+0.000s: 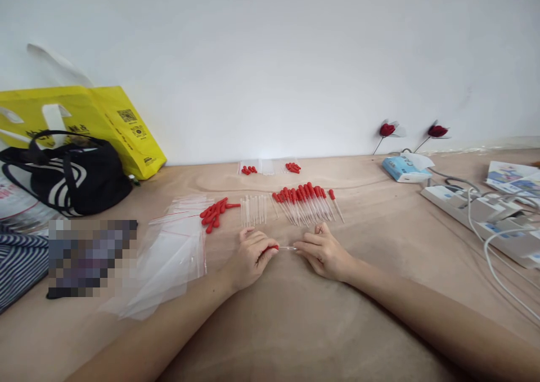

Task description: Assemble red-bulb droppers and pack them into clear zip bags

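Pinching a red bulb (272, 248) in left fingers (258, 242) and a clear tube (287, 248) in right fingers (307, 246) (joined or just touching, can't tell), well in from the far edge of the counter (270, 326).

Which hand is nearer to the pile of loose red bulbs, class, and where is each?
Left. The left hand is just below and right of the loose red bulbs in the picture; the right hand is farther right.

Soft glow low on white wall (270, 117) — dimmer near tabletop (270, 337), wide-angle edge stretch, pixelated patch (93, 258) leftward
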A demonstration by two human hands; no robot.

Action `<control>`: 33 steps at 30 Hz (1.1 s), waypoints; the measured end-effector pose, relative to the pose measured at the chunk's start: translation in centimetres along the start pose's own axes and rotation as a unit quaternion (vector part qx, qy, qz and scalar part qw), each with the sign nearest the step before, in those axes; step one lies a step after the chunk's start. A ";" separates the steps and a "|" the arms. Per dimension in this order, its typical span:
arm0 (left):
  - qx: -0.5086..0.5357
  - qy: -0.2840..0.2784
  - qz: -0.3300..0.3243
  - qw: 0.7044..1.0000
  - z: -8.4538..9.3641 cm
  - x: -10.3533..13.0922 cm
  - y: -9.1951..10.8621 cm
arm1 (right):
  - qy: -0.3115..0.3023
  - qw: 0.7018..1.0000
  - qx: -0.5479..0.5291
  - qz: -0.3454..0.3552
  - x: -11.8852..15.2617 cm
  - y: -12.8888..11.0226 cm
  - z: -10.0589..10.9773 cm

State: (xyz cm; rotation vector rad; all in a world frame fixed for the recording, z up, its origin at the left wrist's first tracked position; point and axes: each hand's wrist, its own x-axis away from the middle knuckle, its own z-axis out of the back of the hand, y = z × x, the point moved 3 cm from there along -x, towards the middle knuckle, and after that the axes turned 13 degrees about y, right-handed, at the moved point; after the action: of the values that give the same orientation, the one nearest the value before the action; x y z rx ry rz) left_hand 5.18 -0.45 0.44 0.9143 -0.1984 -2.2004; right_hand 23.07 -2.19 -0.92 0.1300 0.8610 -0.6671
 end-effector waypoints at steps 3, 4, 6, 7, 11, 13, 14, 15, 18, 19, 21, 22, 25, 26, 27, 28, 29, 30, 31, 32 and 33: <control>0.000 0.005 -0.022 1.000 0.0 0.1 0.2 | 0.004 1.000 0.014 0.004 -0.1 0.0 0.1; 0.000 0.007 -0.028 1.000 0.0 0.1 0.3 | 0.007 1.000 0.019 0.006 -0.2 0.0 0.0; 0.000 0.009 -0.038 0.999 -0.1 0.2 0.3 | 0.014 0.999 0.028 0.010 -0.3 -0.1 0.0; 0.001 0.009 -0.041 0.999 -0.1 0.2 0.3 | 0.016 0.999 0.031 0.012 -0.4 -0.1 -0.1; 0.004 0.006 -0.042 0.999 -0.2 0.3 0.2 | 0.020 0.999 0.039 0.015 -0.6 -0.3 -0.3; 0.002 0.005 -0.042 0.999 -0.2 0.4 0.2 | 0.018 0.999 0.040 0.016 -0.7 -0.4 -0.5; 0.001 0.004 -0.043 0.999 -0.2 0.4 0.2 | 0.016 0.999 0.039 0.017 -0.7 -0.4 -0.5; 0.000 0.003 -0.044 0.999 -0.2 0.4 0.2 | 0.013 0.999 0.039 0.017 -0.7 -0.4 -0.6; -0.003 -0.006 -0.045 0.999 -0.3 0.4 0.3 | 0.002 0.999 0.039 0.014 -0.6 -0.4 -0.9; -0.006 -0.011 -0.044 0.999 -0.3 0.4 0.3 | -0.002 0.999 0.040 0.012 -0.5 -0.3 -0.9; -0.013 -0.021 -0.043 0.999 -0.3 0.3 0.4 | -0.011 0.999 0.038 0.007 -0.5 -0.3 -1.0; -0.017 -0.024 -0.043 0.999 -0.3 0.3 0.4 | -0.015 0.999 0.037 0.004 -0.5 -0.3 -1.0; -0.031 -0.031 -0.048 0.998 -0.2 0.1 0.4 | -0.027 0.999 0.040 -0.003 -0.8 -0.3 -1.0; -0.038 -0.032 -0.049 0.998 -0.2 0.0 0.4 | -0.032 0.998 0.045 -0.004 -0.9 -0.4 -0.9; -0.045 -0.033 -0.050 0.997 0.0 -0.1 0.3 | -0.036 0.998 0.053 -0.003 -1.1 -0.5 -0.9; -0.052 -0.033 -0.049 0.997 0.1 -0.3 0.3 | -0.040 0.997 0.062 0.000 -1.3 -0.6 -0.8; -0.060 -0.029 -0.048 0.997 0.3 -0.4 0.1 | -0.043 0.996 0.072 0.003 -1.5 -0.6 -0.6; -0.071 -0.022 -0.046 0.996 0.5 -0.5 0.0 | -0.047 0.996 0.081 0.004 -1.7 -0.6 -0.5; -0.085 -0.012 -0.043 0.995 0.8 -0.6 -0.3 | -0.050 0.995 0.090 0.001 -1.8 -0.5 -0.4; -0.105 0.001 -0.037 0.994 1.0 -0.7 -0.7 | -0.051 0.994 0.099 -0.011 -2.0 -0.2 -0.2; -0.130 0.017 -0.024 0.991 1.3 -0.8 -1.2 | -0.048 0.992 0.108 -0.033 -2.1 0.3 0.0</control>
State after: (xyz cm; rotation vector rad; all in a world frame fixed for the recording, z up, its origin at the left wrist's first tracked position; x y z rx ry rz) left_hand 4.01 0.78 1.43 0.8166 0.1261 -2.1888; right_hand 22.27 -0.88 0.58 0.2622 0.7016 -0.8218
